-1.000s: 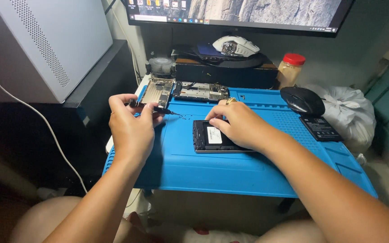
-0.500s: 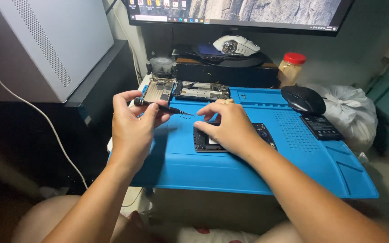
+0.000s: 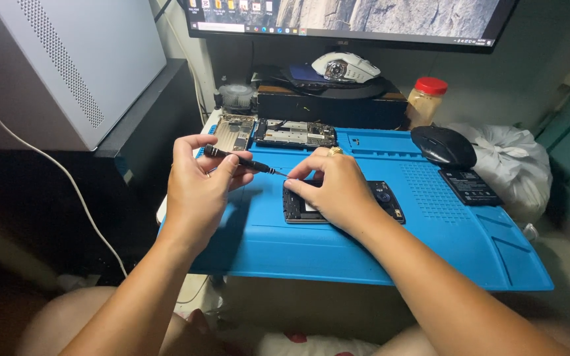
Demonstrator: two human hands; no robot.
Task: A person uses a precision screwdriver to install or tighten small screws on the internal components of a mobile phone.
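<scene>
Two bare hands work over a blue repair mat (image 3: pixel 364 250) that covers a small table, its surface smooth and rubbery with moulded trays and ridges along the far edge and right side. Behind the mat stands a wide monitor (image 3: pixel 351 20) on a dark base, a white mouse (image 3: pixel 344 66) resting on that base, and a jar with a red lid (image 3: pixel 425 100) beside it. A pale grey computer case (image 3: pixel 80 66) with a perforated strip fills the left, and a white cable (image 3: pixel 41 165) trails down past it. On the mat's right part lie a black mouse (image 3: pixel 443 145) and a flat black battery (image 3: pixel 471 186); a white plastic bag (image 3: pixel 512 165) sits just beyond.

The left hand (image 3: pixel 199 191) is raised above the mat's left edge, fingers pinched around a slim black screwdriver (image 3: pixel 242 161) whose metal tip points right, toward the other hand's fingertips. The right hand (image 3: pixel 338 188), a ring on one finger, lies palm down on an opened black phone (image 3: pixel 384 198) in the mat's middle, fingers curled and pressing its left half flat.

Two stripped circuit-board frames (image 3: pixel 278 132) lie side by side at the mat's far edge.
</scene>
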